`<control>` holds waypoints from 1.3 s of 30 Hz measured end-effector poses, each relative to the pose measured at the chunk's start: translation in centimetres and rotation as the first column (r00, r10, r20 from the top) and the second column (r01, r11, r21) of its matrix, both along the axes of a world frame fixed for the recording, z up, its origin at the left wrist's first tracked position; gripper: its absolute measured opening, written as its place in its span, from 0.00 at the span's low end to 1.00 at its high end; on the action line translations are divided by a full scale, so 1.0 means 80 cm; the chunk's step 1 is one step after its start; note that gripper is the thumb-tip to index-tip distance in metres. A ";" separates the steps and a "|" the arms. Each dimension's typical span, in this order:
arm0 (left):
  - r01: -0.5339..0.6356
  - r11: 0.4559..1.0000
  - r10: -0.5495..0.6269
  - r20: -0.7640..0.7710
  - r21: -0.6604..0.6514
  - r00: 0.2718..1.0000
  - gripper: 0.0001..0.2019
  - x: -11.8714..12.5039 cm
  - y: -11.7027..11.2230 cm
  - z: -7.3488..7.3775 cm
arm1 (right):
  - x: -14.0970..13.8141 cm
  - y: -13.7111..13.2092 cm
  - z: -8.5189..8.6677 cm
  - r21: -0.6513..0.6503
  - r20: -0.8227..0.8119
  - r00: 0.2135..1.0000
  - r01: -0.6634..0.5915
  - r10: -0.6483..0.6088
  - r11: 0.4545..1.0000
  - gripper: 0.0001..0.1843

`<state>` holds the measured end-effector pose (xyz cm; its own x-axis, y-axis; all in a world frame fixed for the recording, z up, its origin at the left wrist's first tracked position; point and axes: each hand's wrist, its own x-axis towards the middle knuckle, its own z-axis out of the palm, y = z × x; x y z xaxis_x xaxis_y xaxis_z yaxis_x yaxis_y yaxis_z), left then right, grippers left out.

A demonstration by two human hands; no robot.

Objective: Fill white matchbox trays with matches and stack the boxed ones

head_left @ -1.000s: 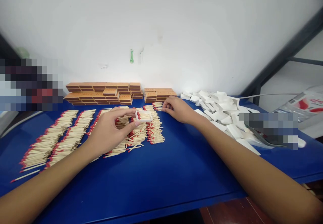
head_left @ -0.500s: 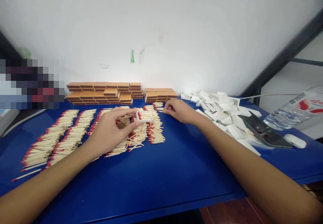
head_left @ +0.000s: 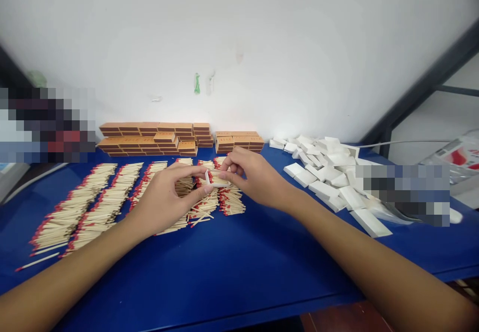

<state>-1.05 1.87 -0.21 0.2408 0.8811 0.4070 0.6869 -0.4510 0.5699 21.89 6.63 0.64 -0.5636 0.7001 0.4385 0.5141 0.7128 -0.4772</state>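
My left hand grips a small white matchbox tray by its left end, thumb in front and fingers behind. At the tray's right end, my right hand is closed in a pinch over the opening, apparently on matchsticks; how many is hidden by the fingers. Both hands are above rows of red-headed matchsticks lying on the blue table. Further rows of matchsticks stretch away to the left, partly behind my left arm.
Orange-brown matchboxes are stacked along the wall, with a smaller stack beside them. Many white trays lie heaped at the right. Beyond them are a blurred-out patch and a plastic-wrapped item with a red label.
My right hand has moved left and slightly down from the matchsticks behind to the tray. The tray has shifted slightly right and down in my left hand.
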 end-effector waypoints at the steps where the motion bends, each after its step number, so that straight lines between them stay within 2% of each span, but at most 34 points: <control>1: -0.003 1.000 0.003 -0.001 0.003 1.000 0.18 0.000 0.000 -0.001 | -0.001 -0.001 0.000 0.007 0.021 1.000 -0.005 0.005 1.000 0.04; 3: -0.019 1.000 0.019 0.004 0.002 1.000 0.18 0.000 0.000 -0.001 | 0.003 0.003 0.001 0.015 0.033 0.999 0.012 -0.013 1.000 0.04; 6: -0.034 0.999 0.034 0.010 -0.007 0.999 0.19 -0.001 -0.002 0.001 | 0.016 0.019 0.000 0.019 0.017 0.995 0.103 -0.103 0.995 0.05; 11: -0.068 0.998 0.068 0.009 -0.002 0.998 0.20 -0.001 -0.002 0.005 | 0.042 0.058 -0.020 0.055 0.125 0.959 0.251 -0.256 0.966 0.04; 16: -0.051 0.999 0.051 0.005 0.005 0.999 0.19 0.000 -0.002 0.005 | 0.050 0.075 -0.037 0.034 0.241 0.937 0.254 -0.255 0.967 0.05; 22: -0.049 0.999 0.050 0.019 -0.006 0.999 0.20 -0.001 -0.002 0.005 | 0.050 0.070 -0.029 0.004 0.331 0.904 0.284 -0.269 0.959 0.07; 28: -0.051 0.999 0.051 0.019 -0.010 0.999 0.20 -0.002 -0.001 0.002 | 0.055 0.066 -0.019 0.051 0.342 0.893 0.291 -0.291 0.955 0.06; 33: -0.043 0.999 0.043 0.022 0.002 0.999 0.19 0.000 0.000 0.002 | 0.046 0.047 -0.004 0.071 0.240 0.933 0.259 -0.268 0.963 0.05; 39: -0.045 0.999 0.045 0.023 0.004 0.999 0.20 -0.001 0.000 0.004 | 0.021 0.018 0.004 0.107 0.080 0.989 0.112 -0.121 0.988 0.03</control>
<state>-1.11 1.86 0.08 0.1915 0.8891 0.4157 0.6932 -0.4223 0.5840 23.58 8.08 0.98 -0.5194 0.7177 0.4639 0.6329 0.6878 -0.3555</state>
